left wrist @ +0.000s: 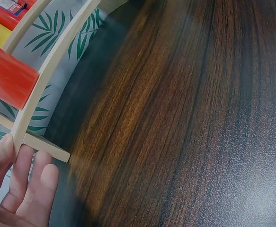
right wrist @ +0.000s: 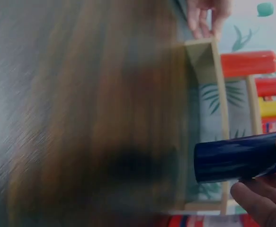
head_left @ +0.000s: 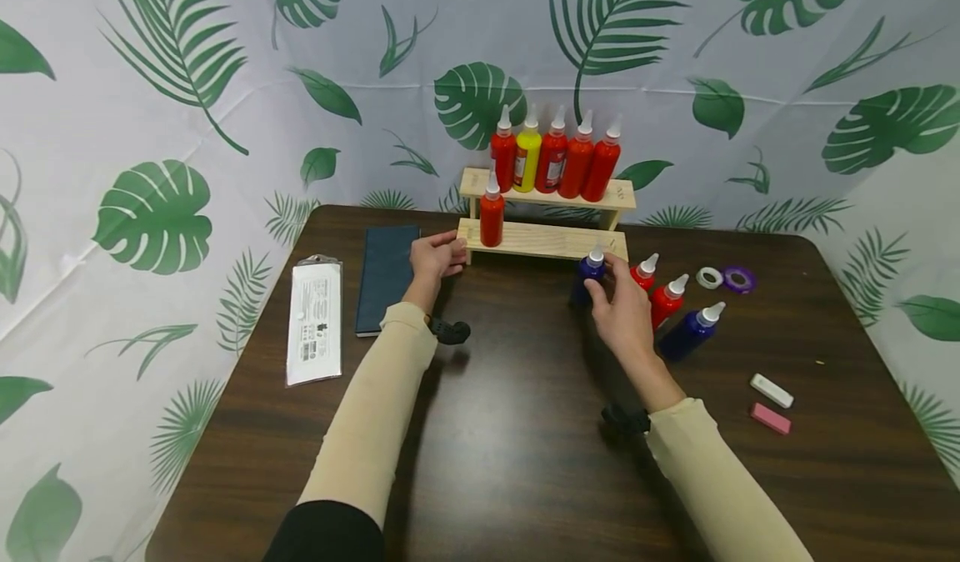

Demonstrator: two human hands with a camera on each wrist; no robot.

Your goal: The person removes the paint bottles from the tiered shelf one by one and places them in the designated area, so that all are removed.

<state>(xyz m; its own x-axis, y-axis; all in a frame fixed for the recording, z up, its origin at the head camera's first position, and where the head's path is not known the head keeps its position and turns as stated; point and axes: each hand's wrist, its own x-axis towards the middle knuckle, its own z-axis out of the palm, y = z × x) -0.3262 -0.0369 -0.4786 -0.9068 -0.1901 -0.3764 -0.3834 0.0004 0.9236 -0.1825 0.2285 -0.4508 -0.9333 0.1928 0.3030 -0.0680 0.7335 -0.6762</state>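
In the head view, your right hand [head_left: 626, 305] grips a dark blue bottle [head_left: 587, 278], nozzle up, in front of the right end of the two-tier wooden rack [head_left: 547, 239], while your left hand [head_left: 437, 258] is at its left end and two red bottles [head_left: 664, 305] and a second blue bottle [head_left: 686, 336] are on the table [head_left: 487, 437] to the right. Your left wrist view shows thumb and fingers pinching the lower shelf [left wrist: 43, 78] near an orange-red bottle [left wrist: 10, 75]. Your right wrist view shows the dark blue bottle between thumb and fingers, its base clear of the table.
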